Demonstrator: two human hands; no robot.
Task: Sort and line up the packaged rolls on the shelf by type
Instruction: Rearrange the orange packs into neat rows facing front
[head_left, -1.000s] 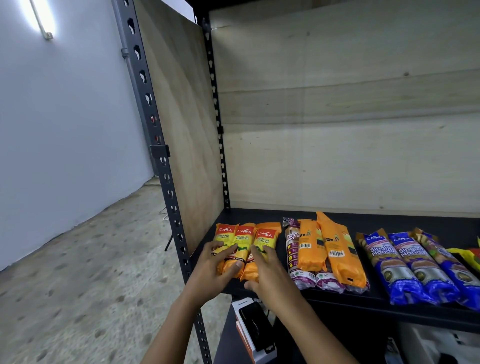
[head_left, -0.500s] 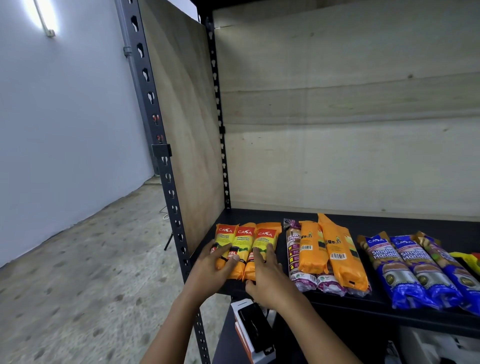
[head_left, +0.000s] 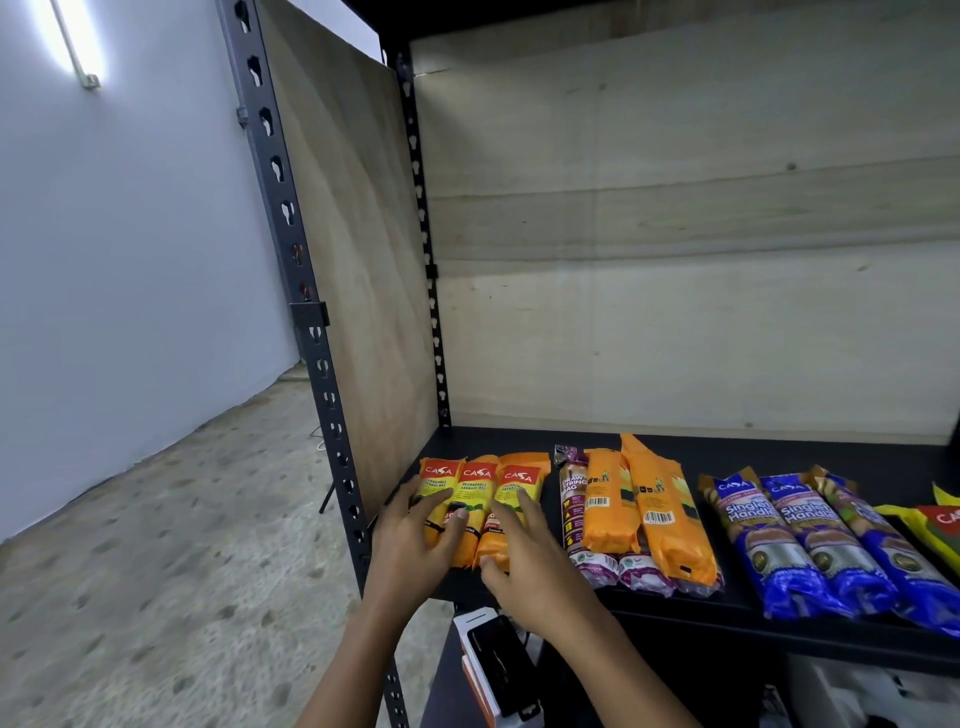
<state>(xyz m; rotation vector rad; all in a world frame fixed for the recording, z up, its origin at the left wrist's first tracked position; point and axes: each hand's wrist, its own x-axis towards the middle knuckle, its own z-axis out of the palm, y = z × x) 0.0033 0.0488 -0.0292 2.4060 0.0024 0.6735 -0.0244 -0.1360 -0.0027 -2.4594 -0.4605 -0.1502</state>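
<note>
Three orange-yellow Casa rolls (head_left: 480, 493) lie side by side at the left end of the black shelf (head_left: 675, 608). My left hand (head_left: 415, 540) rests on the leftmost two with fingers spread. My right hand (head_left: 524, 556) lies flat on the third one, thumb at its near end. To their right lie purple drawstring rolls (head_left: 571, 499) with two plain orange packs (head_left: 654, 514) on top. Three blue Singlet Handle rolls (head_left: 795, 540) come after, then a yellow-green pack (head_left: 935, 525) at the frame's right edge.
A plywood side panel (head_left: 358, 260) and a perforated metal post (head_left: 311, 338) close the shelf on the left. Plywood backs it. Below the shelf's front edge sits a white-and-orange box (head_left: 493, 670) with a dark device. Concrete floor lies left.
Both hands have stayed on the three Casa rolls and shifted only slightly; the rolls sit a little tighter together. The view has moved a touch.
</note>
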